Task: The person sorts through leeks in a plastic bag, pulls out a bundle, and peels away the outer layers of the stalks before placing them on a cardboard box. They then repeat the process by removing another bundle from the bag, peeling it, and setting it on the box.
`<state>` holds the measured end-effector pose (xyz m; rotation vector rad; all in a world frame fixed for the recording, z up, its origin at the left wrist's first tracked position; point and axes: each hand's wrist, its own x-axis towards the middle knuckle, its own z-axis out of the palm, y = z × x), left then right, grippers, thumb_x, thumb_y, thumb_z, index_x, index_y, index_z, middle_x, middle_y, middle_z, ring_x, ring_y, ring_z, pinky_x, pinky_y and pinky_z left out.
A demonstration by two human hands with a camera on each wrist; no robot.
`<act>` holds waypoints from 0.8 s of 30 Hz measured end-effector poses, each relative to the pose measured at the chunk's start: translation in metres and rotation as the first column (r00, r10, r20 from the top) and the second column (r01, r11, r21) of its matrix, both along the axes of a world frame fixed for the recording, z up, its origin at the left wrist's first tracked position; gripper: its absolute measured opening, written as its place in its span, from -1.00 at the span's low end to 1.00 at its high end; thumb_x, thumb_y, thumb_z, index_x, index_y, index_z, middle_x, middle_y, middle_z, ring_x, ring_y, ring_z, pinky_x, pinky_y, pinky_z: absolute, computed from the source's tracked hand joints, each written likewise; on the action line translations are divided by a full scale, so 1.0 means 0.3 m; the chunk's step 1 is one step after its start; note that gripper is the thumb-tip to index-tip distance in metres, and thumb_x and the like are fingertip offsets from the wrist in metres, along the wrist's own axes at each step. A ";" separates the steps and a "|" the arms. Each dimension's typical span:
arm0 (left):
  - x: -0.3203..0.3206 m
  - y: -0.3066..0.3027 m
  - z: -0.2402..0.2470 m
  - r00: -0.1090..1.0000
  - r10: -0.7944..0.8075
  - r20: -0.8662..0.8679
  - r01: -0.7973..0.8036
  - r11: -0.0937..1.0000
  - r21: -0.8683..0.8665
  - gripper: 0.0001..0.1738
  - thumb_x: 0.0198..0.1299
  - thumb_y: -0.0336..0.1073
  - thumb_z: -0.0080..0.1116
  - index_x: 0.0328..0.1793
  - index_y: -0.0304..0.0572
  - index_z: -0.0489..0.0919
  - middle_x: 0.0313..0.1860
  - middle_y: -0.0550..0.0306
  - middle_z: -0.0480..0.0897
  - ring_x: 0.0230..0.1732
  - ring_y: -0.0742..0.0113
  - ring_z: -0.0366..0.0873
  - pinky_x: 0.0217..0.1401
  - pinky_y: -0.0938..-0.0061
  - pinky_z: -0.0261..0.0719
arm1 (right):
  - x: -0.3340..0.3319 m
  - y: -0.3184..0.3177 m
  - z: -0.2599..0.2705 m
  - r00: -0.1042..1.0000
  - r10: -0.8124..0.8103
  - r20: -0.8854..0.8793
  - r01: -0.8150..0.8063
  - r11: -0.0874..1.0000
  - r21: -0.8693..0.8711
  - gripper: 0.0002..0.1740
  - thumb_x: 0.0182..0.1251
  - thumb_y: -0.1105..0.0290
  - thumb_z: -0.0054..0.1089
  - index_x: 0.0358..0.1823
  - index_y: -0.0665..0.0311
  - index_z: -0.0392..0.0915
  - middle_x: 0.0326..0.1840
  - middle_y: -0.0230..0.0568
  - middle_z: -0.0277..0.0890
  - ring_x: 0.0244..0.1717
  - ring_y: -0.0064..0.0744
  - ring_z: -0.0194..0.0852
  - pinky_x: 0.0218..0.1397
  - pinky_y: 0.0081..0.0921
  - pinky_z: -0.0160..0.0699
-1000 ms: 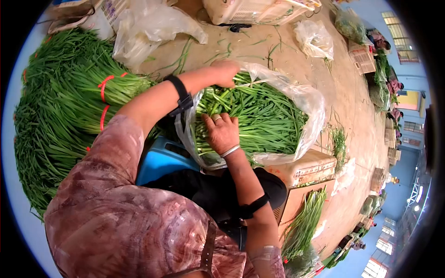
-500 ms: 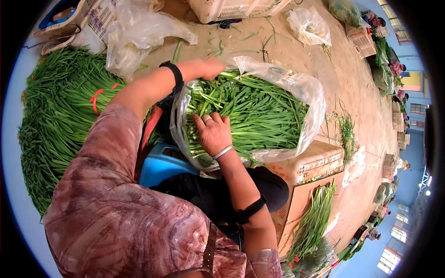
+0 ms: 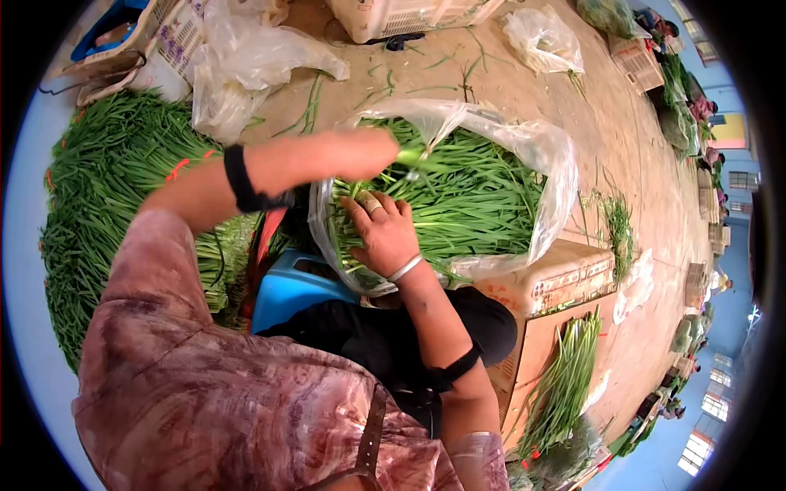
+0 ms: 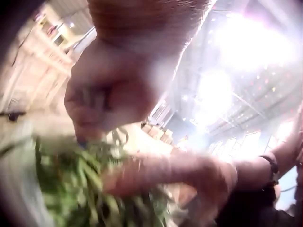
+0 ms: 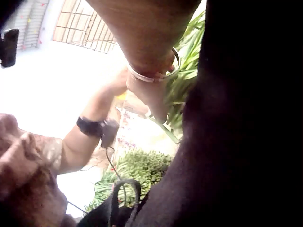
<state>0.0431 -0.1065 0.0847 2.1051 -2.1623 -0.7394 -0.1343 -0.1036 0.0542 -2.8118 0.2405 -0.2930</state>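
The left hand [image 3: 368, 155] is pinching a blurred tuft of stalks [image 3: 413, 155] in its curled grip, while the right hand [image 3: 389, 239], its grip loosely spread, is resting on the leafy greens [image 3: 483, 196] lying inside the clear plastic bag [image 3: 558, 176]

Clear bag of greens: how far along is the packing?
Done: the clear bag looks well filled, leafy greens spread across most of it.
In hand: the left hand, blurred, seems to grip pale stems over the bag; the right hand rests on the greens.
Left: bag mouth is open, so probably closing. Big pile sits alongside; can't tell if it's for this bag.
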 end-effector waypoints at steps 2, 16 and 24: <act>-0.043 0.081 -0.069 0.997 0.008 -0.072 0.013 0.958 0.286 -0.77 -0.09 -0.50 0.13 -0.25 -0.47 0.52 -0.27 -0.29 0.54 -0.27 -0.20 0.55 -0.28 0.16 0.51 | -0.030 -0.017 0.069 0.999 0.021 0.024 -0.023 0.996 0.090 -0.32 -0.25 0.22 0.40 0.05 0.12 0.45 -0.01 -0.19 0.46 0.12 -0.16 0.32 0.14 -0.15 0.21; -0.194 0.238 -0.095 0.933 0.292 -0.212 -0.293 0.956 0.028 -0.69 -0.05 -0.39 0.10 -0.15 -0.42 0.49 -0.27 -0.26 0.54 -0.30 -0.15 0.55 -0.27 0.13 0.51 | -0.020 -0.136 0.012 0.944 0.091 -0.318 0.068 0.888 0.455 0.09 -0.16 0.28 0.32 0.43 0.29 -0.13 0.25 0.06 0.26 0.29 0.03 0.20 0.30 -0.17 0.15; 0.006 -0.029 0.010 0.977 0.090 -0.196 -0.174 0.864 -0.473 -0.58 -0.04 -0.33 0.13 0.04 -0.10 0.53 -0.03 -0.18 0.51 0.03 -0.03 0.46 0.03 0.26 0.44 | -0.034 -0.067 -0.046 0.969 0.080 -0.232 -0.082 0.997 0.000 0.30 -0.37 0.01 0.49 0.45 0.15 -0.12 0.28 -0.14 0.25 0.30 -0.12 0.15 0.26 -0.15 0.12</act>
